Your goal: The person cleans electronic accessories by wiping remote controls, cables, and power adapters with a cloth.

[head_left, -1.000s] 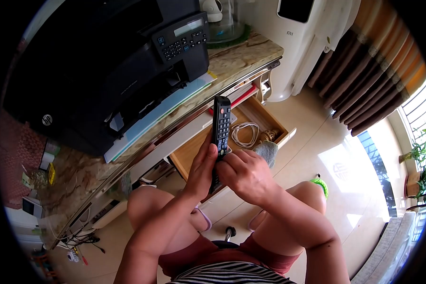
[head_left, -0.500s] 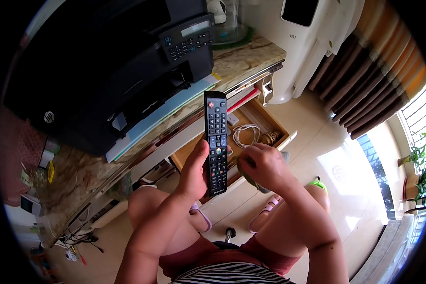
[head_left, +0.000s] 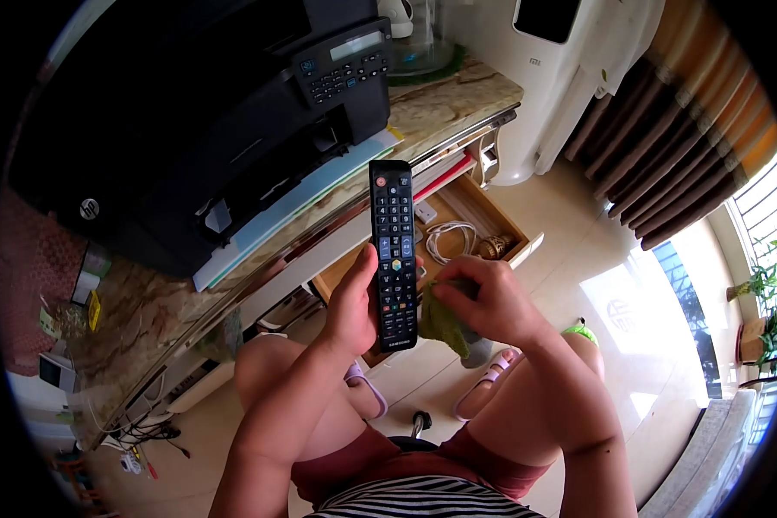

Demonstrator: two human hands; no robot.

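Observation:
A black Samsung remote control (head_left: 395, 250) stands nearly upright in the head view, its button side facing me. My left hand (head_left: 352, 302) grips its lower left side, thumb along the edge and fingers mostly hidden behind it. Just right of the remote, my right hand (head_left: 485, 302) is closed on a green and grey cloth (head_left: 450, 321), which hangs below the fingers. The cloth is close beside the remote's lower half; whether they touch I cannot tell. Behind both hands an open wooden drawer (head_left: 514, 226) holds a coiled white cable (head_left: 450, 242).
A large black HP printer (head_left: 190, 147) occupies the marble-topped cabinet (head_left: 457, 99) at upper left. Beyond the drawer stands a white appliance (head_left: 501, 78) near brown curtains (head_left: 665, 147). Dark cables (head_left: 151, 432) lie on the floor at lower left. My knees flank the work area.
My right hand has turned and the cloth now hangs lower and more spread out beside the remote. The remote has shifted slightly upward and stays in my left hand.

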